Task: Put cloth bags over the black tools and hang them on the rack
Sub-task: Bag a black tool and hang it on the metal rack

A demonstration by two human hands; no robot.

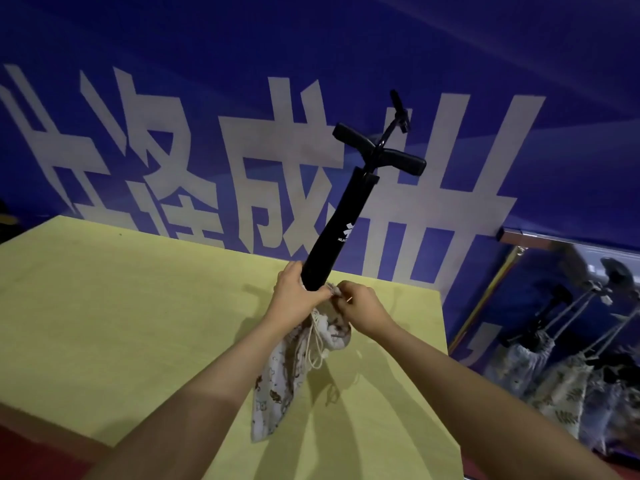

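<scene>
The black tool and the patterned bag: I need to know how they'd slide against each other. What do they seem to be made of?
The black tool looks like smooth matte plastic: an even dark surface with little shine and a white printed logo, though coated metal can't be ruled out. The patterned bag looks like thin woven cloth, perhaps cotton: it hangs limp in soft folds, with a pale drawstring cord.

A yellow-green worktop (pixel 121 323) is being seen spread across the lower left, its far edge being met by a blue banner (pixel 519 46). Large white characters (pixel 277 174) are being displayed across that banner. Beneath the worktop's near edge, a strip of red floor (pixel 38 455) is being shown. At the far left edge, a dark shape (pixel 7 220) is being glimpsed, too dim to be identified.
</scene>
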